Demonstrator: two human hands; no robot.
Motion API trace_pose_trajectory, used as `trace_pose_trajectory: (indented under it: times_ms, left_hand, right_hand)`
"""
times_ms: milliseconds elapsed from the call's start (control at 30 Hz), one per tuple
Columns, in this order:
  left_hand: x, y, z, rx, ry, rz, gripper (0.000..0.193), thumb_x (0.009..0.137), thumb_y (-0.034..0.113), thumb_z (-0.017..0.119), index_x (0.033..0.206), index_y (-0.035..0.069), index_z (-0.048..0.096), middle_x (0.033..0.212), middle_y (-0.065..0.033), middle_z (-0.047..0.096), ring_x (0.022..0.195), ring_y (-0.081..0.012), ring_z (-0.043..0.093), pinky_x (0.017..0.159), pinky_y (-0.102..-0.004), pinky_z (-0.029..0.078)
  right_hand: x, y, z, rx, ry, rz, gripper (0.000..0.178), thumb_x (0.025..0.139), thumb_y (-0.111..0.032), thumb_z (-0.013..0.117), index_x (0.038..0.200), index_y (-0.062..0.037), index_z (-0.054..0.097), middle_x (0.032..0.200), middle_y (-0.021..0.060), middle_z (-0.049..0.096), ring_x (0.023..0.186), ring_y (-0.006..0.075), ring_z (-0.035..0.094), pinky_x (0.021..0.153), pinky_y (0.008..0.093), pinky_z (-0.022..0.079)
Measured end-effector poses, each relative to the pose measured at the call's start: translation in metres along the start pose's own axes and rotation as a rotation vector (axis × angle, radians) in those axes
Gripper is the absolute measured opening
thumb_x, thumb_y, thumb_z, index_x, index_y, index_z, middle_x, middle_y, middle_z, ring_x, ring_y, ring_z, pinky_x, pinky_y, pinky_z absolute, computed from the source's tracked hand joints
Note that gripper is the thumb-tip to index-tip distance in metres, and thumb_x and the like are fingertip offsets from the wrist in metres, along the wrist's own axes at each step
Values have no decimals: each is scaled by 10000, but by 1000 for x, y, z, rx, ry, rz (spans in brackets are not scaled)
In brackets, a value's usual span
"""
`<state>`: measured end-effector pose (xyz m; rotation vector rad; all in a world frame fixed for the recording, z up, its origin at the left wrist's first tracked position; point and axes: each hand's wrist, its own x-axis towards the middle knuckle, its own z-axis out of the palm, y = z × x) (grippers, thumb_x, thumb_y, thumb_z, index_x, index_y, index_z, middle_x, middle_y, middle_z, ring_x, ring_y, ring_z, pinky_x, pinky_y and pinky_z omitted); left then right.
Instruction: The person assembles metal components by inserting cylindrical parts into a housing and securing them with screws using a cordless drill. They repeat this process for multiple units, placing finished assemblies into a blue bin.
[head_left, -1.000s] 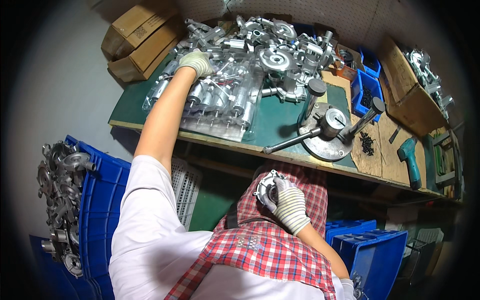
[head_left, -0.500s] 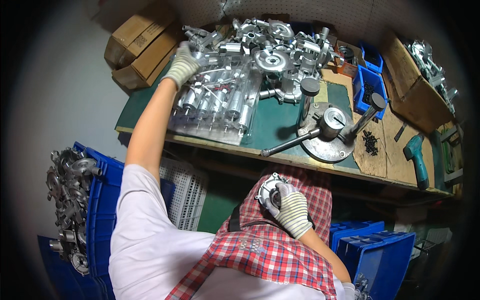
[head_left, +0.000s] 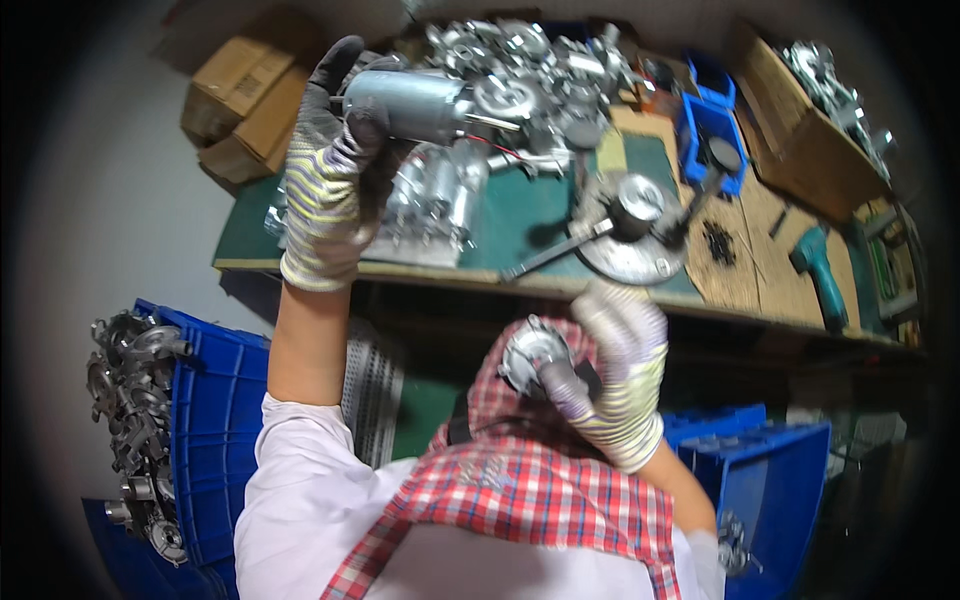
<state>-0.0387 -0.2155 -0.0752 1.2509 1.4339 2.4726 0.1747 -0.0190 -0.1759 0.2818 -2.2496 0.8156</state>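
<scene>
Raised over the table's left part, my left hand (head_left: 325,205) in a striped glove is closed round a silver cylindrical electric motor (head_left: 412,106). The motor lies about level, a thin red wire trailing from its right end. My right hand (head_left: 625,375), also gloved and blurred, is spread over my lap, its fingers lifted and apart. Its thumb reaches across a round cast metal housing (head_left: 522,357) that rests on my checked apron (head_left: 540,480). More motors (head_left: 440,195) lie in a clear plastic tray on the table, partly hidden by my left hand.
A round metal fixture (head_left: 630,245) with posts and a lever stands on the table, beside black screws (head_left: 718,243) and a teal power drill (head_left: 820,275). Metal castings (head_left: 530,60) are heaped behind. Blue crates (head_left: 215,420) flank me; cardboard boxes (head_left: 240,95) stand at the table's ends.
My left hand has come up from the motor tray with a motor in it. The right hand's fingers have lifted off the housing and spread; the housing stays on my lap.
</scene>
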Motion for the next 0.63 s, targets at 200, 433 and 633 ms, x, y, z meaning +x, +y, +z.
trace_pose_trajectory:
  times_ms: [200,433,633]
  left_hand:
    - [-71,-39,87,155,-65,-8,751,852,323,856,1424,17,477,1229,-86,636,1122,-172,621,934,-319,560]
    - [-126,-95,68,424,-249,-248,980,665,335,956,1470,61,468,1354,-117,578,1281,-245,559,1107,-394,452]
    - [-200,-138,23,830,-779,-401,1219,528,560,949,1494,30,428,1421,-206,550,1350,-358,520,1182,-487,362]
  right_hand:
    - [36,-27,-32,590,243,421,767,779,-153,871,1425,-26,478,1293,162,603,1096,250,635,945,369,543]
    - [-23,14,-41,806,290,686,462,890,-87,797,1293,-16,581,1095,93,696,950,142,676,824,281,581]
    - [-86,41,-5,212,-217,581,549,866,-383,817,1269,-86,590,1184,137,720,1045,361,725,929,410,576]
